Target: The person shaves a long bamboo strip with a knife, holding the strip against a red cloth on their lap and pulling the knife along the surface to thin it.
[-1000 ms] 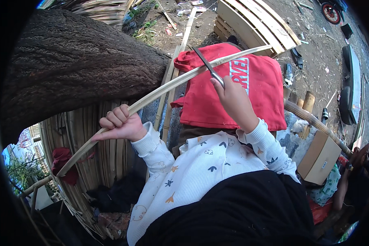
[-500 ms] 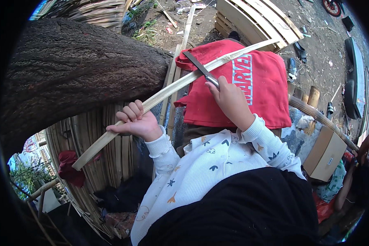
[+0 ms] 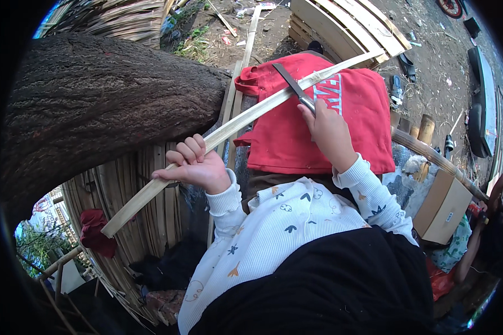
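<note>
One strip (image 3: 246, 119) crossed frame centre, long axis slanting lower left to upper right. Left hand (image 3: 198, 167), curled round it, held lower part; right hand (image 3: 331, 131), nearer upper end, clenched knife (image 3: 291, 84), blade lying across strip. Red bag (image 3: 313, 148) lay beneath, at centre, contents not visible; box (image 3: 442, 207) stood at frame's right, inside hidden.

Wooden strip (image 3: 237, 123): pale cream-yellow. Knife (image 3: 286, 79): dark grey blade, silvery handle. Cloth bag (image 3: 318, 146): red, with a pale lettered print. Shirt (image 3: 288, 226): white ground, scattered motifs in dark blue and orange, stars among them. Lower garment (image 3: 330, 273): black. Tree trunk (image 3: 112, 95): dark brown. Carton (image 3: 439, 207): tan, small white label. Crumpled cloth (image 3: 96, 229): maroon.
</note>
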`<action>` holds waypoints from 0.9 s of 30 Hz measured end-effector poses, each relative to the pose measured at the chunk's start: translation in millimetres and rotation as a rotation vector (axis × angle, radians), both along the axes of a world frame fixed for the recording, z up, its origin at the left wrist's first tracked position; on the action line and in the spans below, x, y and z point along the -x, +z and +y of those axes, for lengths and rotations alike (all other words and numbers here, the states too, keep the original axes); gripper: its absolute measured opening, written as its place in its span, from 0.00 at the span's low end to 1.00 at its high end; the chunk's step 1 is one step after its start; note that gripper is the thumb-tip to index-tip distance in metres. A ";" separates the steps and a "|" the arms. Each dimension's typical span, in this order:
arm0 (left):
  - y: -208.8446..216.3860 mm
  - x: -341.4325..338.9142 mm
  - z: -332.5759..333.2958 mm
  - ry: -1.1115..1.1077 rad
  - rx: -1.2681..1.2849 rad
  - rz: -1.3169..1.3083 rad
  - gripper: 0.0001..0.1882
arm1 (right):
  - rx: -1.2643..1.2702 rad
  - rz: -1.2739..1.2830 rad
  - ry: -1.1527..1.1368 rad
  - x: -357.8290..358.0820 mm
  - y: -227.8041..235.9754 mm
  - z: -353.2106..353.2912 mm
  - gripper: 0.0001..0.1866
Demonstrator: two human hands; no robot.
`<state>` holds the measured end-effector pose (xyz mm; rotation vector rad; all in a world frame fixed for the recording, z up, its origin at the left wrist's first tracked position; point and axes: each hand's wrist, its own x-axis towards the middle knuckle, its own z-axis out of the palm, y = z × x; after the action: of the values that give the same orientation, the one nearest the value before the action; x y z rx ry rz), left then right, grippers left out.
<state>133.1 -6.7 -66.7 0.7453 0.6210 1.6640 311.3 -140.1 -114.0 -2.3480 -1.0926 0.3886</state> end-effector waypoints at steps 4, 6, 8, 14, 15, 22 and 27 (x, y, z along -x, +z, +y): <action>-6.4 -8.4 -0.5 -0.004 0.010 -0.025 0.32 | -0.046 0.071 0.022 9.2 11.7 6.5 0.22; -10.9 -17.1 -4.3 0.001 0.045 -0.017 0.32 | -0.072 0.241 0.153 37.4 32.4 9.5 0.21; -4.7 -19.6 -4.3 -0.004 0.068 0.002 0.32 | -0.117 0.275 0.226 51.9 37.7 9.1 0.20; 0.6 2.3 -2.2 -0.027 0.007 -0.010 0.32 | -0.038 0.111 0.069 6.6 5.0 2.2 0.22; -1.3 -2.3 -4.6 -0.034 0.011 -0.006 0.32 | -0.053 0.085 0.048 3.8 5.2 1.3 0.22; -3.3 -21.0 -7.0 -0.024 0.074 -0.001 0.32 | -0.107 0.237 0.219 54.3 36.5 4.7 0.20; 23.8 23.1 2.3 0.039 -0.015 0.070 0.32 | 0.004 0.041 0.046 11.5 4.7 -6.0 0.20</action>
<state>109.9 -4.3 -43.0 0.8093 0.6764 1.6863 299.8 -146.0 -109.3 -2.3114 -1.1289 0.4540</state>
